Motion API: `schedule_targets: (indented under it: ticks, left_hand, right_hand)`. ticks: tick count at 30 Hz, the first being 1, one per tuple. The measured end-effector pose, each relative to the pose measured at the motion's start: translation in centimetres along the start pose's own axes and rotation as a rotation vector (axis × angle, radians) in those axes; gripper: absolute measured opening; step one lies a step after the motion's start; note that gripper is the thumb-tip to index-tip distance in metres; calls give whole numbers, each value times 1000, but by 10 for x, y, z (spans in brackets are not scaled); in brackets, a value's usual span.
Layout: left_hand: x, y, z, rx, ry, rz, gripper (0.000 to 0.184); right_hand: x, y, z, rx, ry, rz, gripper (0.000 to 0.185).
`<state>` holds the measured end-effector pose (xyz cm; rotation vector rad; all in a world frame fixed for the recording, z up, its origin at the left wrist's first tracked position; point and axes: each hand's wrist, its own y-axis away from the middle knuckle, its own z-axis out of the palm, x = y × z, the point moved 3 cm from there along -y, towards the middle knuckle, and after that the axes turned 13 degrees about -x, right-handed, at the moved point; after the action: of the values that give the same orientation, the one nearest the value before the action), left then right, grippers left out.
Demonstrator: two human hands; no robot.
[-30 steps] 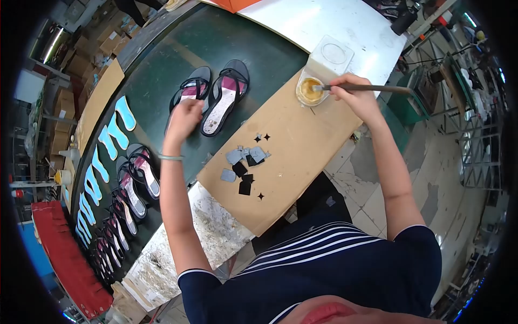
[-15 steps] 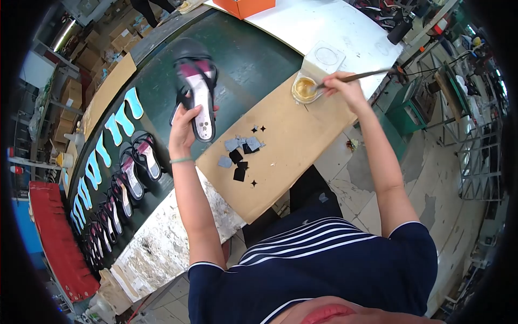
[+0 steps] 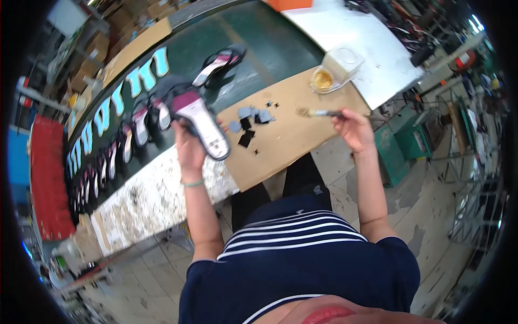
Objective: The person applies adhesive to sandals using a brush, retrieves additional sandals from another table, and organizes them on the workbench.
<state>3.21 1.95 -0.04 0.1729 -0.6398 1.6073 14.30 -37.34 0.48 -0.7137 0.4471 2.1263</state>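
My left hand is closed on a dark sandal, held up over the near edge of the bench with its pale insole facing me. Its mate lies on the green surface behind. In my right hand is a brush, its bristles pointing left above the cardboard. A cup of yellowish paste stands at the cardboard's far edge, apart from the brush. Grey and black patches lie on the cardboard between my hands, with small dark star shapes near them.
Several sandals stand in a row on the green bench at the left, beside a row of light-blue sole-shaped pieces. An orange box sits at the back. A red cloth-covered thing is at far left.
My left hand has picked up one sandal and brought it nearer and lower. My right hand has drawn the brush out of the paste cup and toward me. The view has shifted.
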Motion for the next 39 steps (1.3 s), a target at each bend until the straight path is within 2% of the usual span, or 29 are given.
schedule_targets:
  ticks: [3, 5, 6, 8, 9, 11, 13, 14, 16, 21, 23, 31, 33, 39]
  left_hand:
    - [-27, -8, 11, 97, -131, -109, 73]
    - [-39, -14, 28, 217, -251, -143, 79]
    - [-44, -16, 31, 177, -252, -144, 80]
    - [-55, -20, 43, 145, -211, -117, 85]
    - [-63, -21, 16, 205, -320, -63, 81]
    - [-65, -23, 37, 247, -314, 4, 76]
    - [-67, -21, 54, 208, -365, 29, 70]
    - [-68, -20, 56, 212, -347, 53, 68]
    - [-71, -21, 79, 297, -301, 105, 69]
    - [-71, -21, 59, 274, -286, 109, 68]
    - [-71, -20, 54, 221, -302, 140, 66]
    - [-74, -29, 50, 247, -366, 243, 62]
    - [-75, -29, 55, 271, -358, 253, 67]
    - [-76, -29, 55, 269, -346, 270, 67]
  right_hand:
    - [-20, -4, 77, -305, 25, -133, 21]
    - [-21, -5, 136, -442, 200, -197, 23]
    - [-11, -9, 151, -461, 190, -181, 23]
    - [6, -13, 178, -455, 571, -279, 22]
    - [20, -19, 183, -425, 675, -299, 20]
    - [49, -31, 183, -395, 780, -316, 18]
    - [68, -43, 184, -375, 1053, -449, 14]
    - [75, -51, 183, -375, 1051, -447, 14]
    - [81, -55, 187, -333, 1388, -757, 14]
    - [89, -45, 182, -355, 1236, -660, 16]
    - [89, -45, 186, -290, 1318, -802, 17]
    - [98, -61, 184, -257, 1385, -893, 19]
    - [99, -62, 184, -227, 1461, -891, 18]
    - [99, -65, 183, -214, 1448, -906, 18]
